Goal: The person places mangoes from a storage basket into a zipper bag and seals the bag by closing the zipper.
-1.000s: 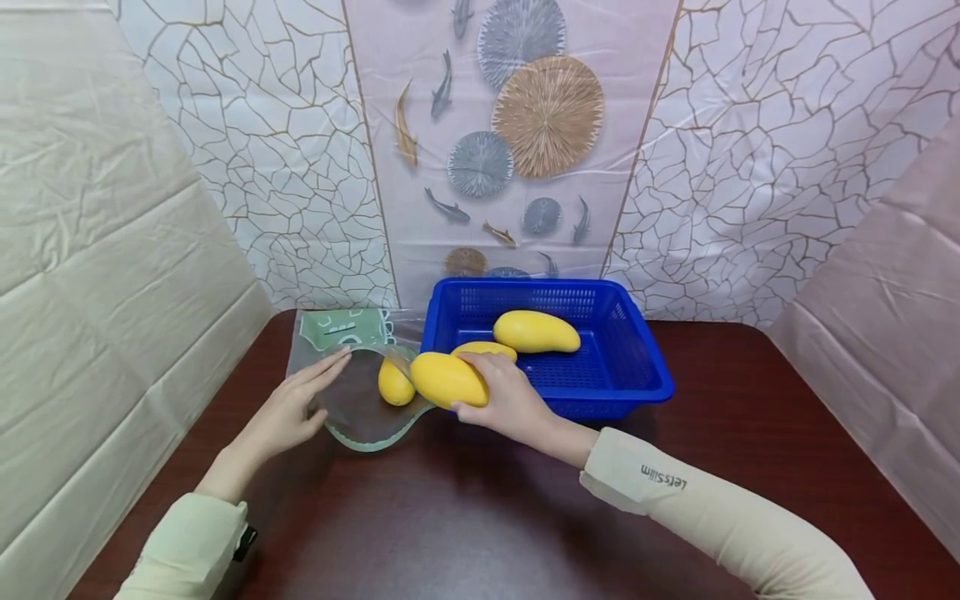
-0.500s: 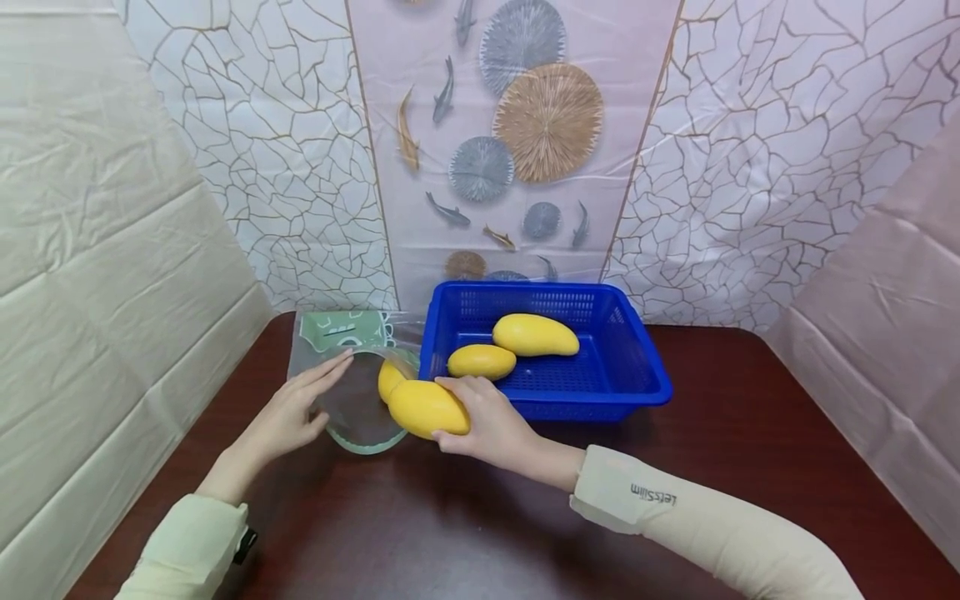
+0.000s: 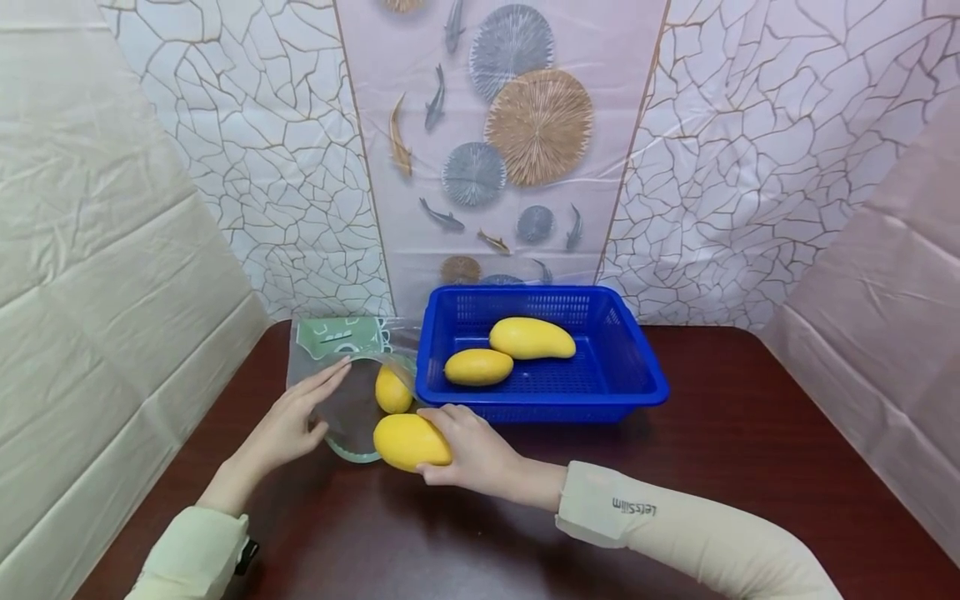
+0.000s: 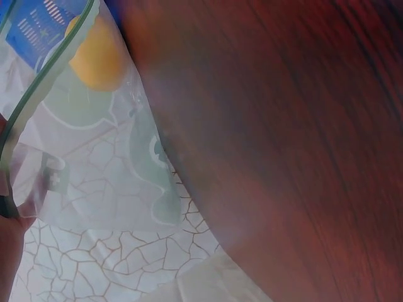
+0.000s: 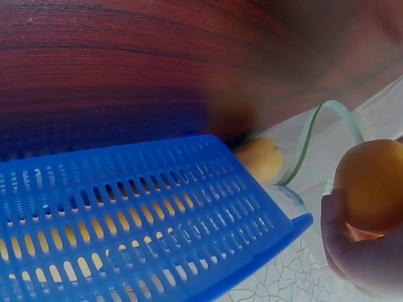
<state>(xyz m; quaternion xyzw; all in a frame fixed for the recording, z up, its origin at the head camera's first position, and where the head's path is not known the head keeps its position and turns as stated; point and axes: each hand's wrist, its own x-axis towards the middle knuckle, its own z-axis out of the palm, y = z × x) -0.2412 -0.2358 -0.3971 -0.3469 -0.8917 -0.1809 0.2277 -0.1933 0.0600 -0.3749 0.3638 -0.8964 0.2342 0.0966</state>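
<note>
My right hand point(image 3: 472, 450) grips a yellow mango point(image 3: 411, 442) low over the table, in front of the mouth of a clear zip bag point(image 3: 341, 337) with green print. In the right wrist view that mango point(image 5: 371, 182) sits between thumb and fingers. At the bag's left side is my left hand point(image 3: 288, 417), its fingers straight along the upper rim and its thumb apart, spreading the mouth. Inside the bag lies another mango point(image 3: 393, 389), seen through the plastic in the left wrist view as a yellow shape point(image 4: 99, 60).
A blue slotted plastic basket point(image 3: 645, 367) stands right of the bag, holding a larger mango point(image 3: 532, 337) and a smaller mango point(image 3: 478, 367). All rest on a dark red wooden table point(image 3: 720, 467). A patterned wall covering point(image 3: 480, 217) rises behind.
My right hand has carried its mango left and toward me, from over the basket's front left corner to before the bag's mouth. The left hand has hardly moved.
</note>
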